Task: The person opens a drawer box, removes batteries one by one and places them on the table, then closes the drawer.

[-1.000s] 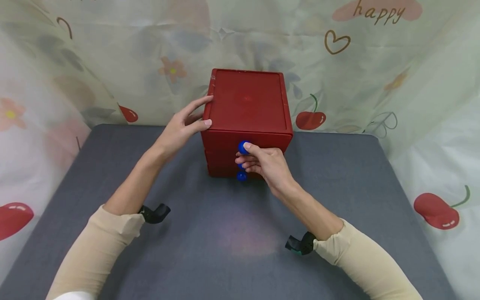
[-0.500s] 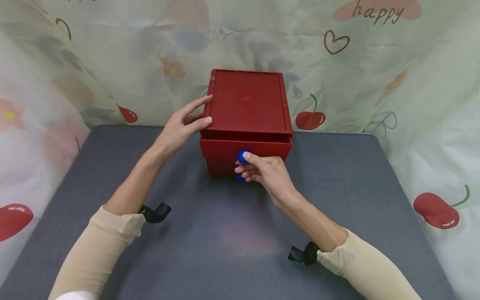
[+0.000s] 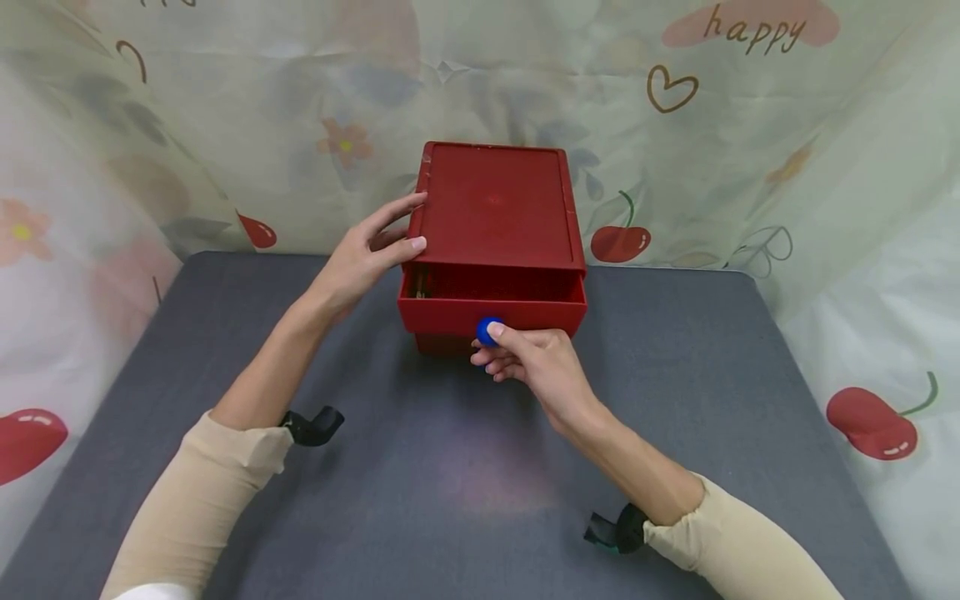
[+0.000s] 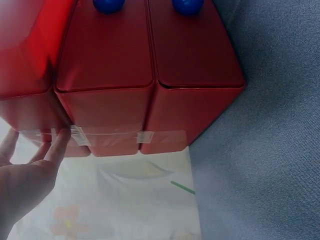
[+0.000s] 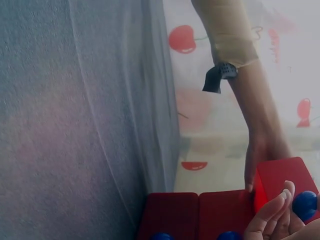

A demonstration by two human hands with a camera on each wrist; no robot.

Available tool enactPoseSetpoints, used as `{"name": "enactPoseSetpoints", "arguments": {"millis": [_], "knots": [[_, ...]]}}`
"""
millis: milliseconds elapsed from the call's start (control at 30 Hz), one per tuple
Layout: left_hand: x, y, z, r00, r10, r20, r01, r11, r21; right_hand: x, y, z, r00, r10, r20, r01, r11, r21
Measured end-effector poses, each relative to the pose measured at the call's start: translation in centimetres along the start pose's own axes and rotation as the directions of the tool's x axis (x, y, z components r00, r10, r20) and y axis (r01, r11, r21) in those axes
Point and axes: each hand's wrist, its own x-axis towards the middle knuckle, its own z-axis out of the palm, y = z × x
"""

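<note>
On a gray worktop (image 3: 450,508), the right grip (image 3: 540,360) pinched a blue knob (image 3: 485,333), likely the surest hold, on a top drawer (image 3: 438,315) that seemed stiff, light plastic; it jutted partway out. Beyond, the left grip (image 3: 363,254), fingers spread, rested against the red cabinet (image 3: 495,204).

The head view looked forward and down across the surface (image 3: 450,517); each wrist view, nearer and turned sideways, shared the red drawers (image 4: 107,55) with it.
</note>
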Motion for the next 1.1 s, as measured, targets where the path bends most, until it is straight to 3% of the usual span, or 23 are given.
{"name": "enactPoseSetpoints", "arguments": {"millis": [1100], "knots": [[-0.2, 0.1, 0.1, 0.999, -0.024, 0.037, 0.025, 0.998, -0.053, -4.8, 0.4, 0.8, 0.998, -0.004, 0.064, 0.002, 0.999, 0.043]]}}
